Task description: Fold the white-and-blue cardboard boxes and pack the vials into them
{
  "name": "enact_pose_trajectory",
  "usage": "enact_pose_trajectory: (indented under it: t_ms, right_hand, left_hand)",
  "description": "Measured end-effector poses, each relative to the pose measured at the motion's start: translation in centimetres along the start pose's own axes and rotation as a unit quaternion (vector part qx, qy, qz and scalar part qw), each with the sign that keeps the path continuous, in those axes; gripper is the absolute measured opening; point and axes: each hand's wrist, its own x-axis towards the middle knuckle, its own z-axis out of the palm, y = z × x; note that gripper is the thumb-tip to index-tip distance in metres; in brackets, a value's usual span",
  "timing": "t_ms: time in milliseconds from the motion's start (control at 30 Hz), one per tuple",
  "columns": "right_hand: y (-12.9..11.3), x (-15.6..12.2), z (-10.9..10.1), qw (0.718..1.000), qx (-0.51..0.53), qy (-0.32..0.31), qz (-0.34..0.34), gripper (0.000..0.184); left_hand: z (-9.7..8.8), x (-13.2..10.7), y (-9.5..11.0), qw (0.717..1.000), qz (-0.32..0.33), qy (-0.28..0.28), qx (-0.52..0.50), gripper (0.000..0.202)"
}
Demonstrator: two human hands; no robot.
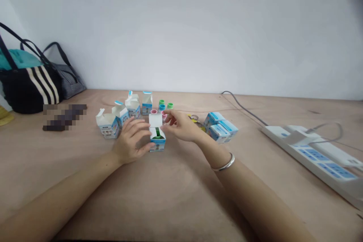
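A small blue-and-white cardboard box (157, 145) stands upright in front of me with its white lid flap raised. Something green shows inside its open top. My left hand (133, 140) is at the box's left side, thumb and fingertips against it, steadying it. My right hand (180, 125) hovers at the right of the raised flap, fingers bent and apart; I see nothing held in it. Just behind the flap stand several small tubes with coloured rims, among them a blue one (162, 107), a green one (170, 105) and a pink one (153, 111), partly hidden.
Several opened boxes like it, one a white-flapped box (109, 126), stand at the left. Closed boxes (220, 132) sit together at the right, beside yellow items (194, 118). A power strip (309, 159) lies far right; a striped bag (31, 87) rests far left.
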Motion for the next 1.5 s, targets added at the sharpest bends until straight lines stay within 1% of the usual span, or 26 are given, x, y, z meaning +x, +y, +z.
enact_pose_trajectory:
  t_ms: [67,133,200,267,367,433,533,667,800,933,1100,1167,1233,1367,1433,1500]
  right_hand:
    - [0.2,0.0,0.6,0.999,0.031,-0.014,-0.007,0.049]
    - [0.2,0.0,1.0,0.996,0.069,-0.037,-0.03,0.04]
    - [0.0,0.0,1.1,0.992,0.099,-0.042,-0.063,0.031]
    - [-0.3,0.0,0.9,0.987,0.119,-0.038,-0.102,0.026]
    - [-0.8,0.0,0.5,0.979,0.129,-0.051,-0.152,0.02]
    - [-1.0,0.0,0.3,0.977,0.116,-0.052,-0.169,0.017]
    - [-1.0,0.0,0.1,0.98,0.084,-0.045,-0.173,0.017]
    - [-1.2,-0.2,0.2,0.983,0.074,-0.047,-0.162,0.015]
    - [-1.4,-0.2,0.2,0.981,0.066,-0.07,-0.168,0.012]
    - [-1.4,-0.1,0.1,0.979,0.039,-0.094,-0.179,0.012]
    - [-1.6,-0.1,0.2,0.97,-0.033,-0.095,-0.219,0.013]
    - [-1.9,-0.2,0.3,0.97,-0.071,-0.103,-0.206,0.018]
    - [-2.3,-0.4,0.6,0.973,-0.107,-0.111,-0.172,0.023]
    - [-2.6,-0.7,0.8,0.975,-0.156,-0.113,-0.11,0.023]
    - [-2.4,-0.6,0.2,0.977,-0.186,-0.081,-0.066,0.024]
    - [-1.9,-0.1,-1.0,0.973,-0.229,-0.011,0.004,0.024]
  left_hand:
    - [0.0,0.0,0.0,1.0,0.01,0.003,0.0,0.023]
    - [0.1,0.1,-0.1,1.0,0.009,0.014,0.0,0.021]
    - [0.0,0.1,-0.1,1.0,0.006,0.025,-0.002,0.019]
    - [-0.1,0.2,0.0,1.0,0.006,0.027,-0.005,0.018]
    - [-0.2,0.3,0.2,1.0,0.005,0.022,-0.006,0.018]
    - [-0.2,0.2,0.4,1.0,0.006,0.025,-0.015,0.016]
    - [0.0,0.1,0.5,0.998,0.007,0.026,-0.05,0.016]
    - [0.4,0.0,0.3,0.995,0.0,0.032,-0.092,0.027]
    - [0.5,0.0,0.1,0.997,0.017,0.028,-0.073,0.032]
    - [0.4,0.0,0.2,0.998,0.044,0.015,-0.048,0.026]
    - [0.4,0.1,0.3,0.997,0.05,0.022,-0.048,0.018]
    - [0.4,0.1,0.3,0.998,0.047,0.022,-0.048,0.017]
    - [0.4,0.1,0.4,0.998,0.043,0.017,-0.045,0.018]
    - [0.4,-0.2,0.4,0.999,0.025,0.005,-0.034,0.026]
    - [0.4,-0.3,0.4,0.999,0.019,0.003,-0.03,0.031]
    - [0.4,-0.3,0.3,0.999,0.021,0.002,-0.029,0.034]
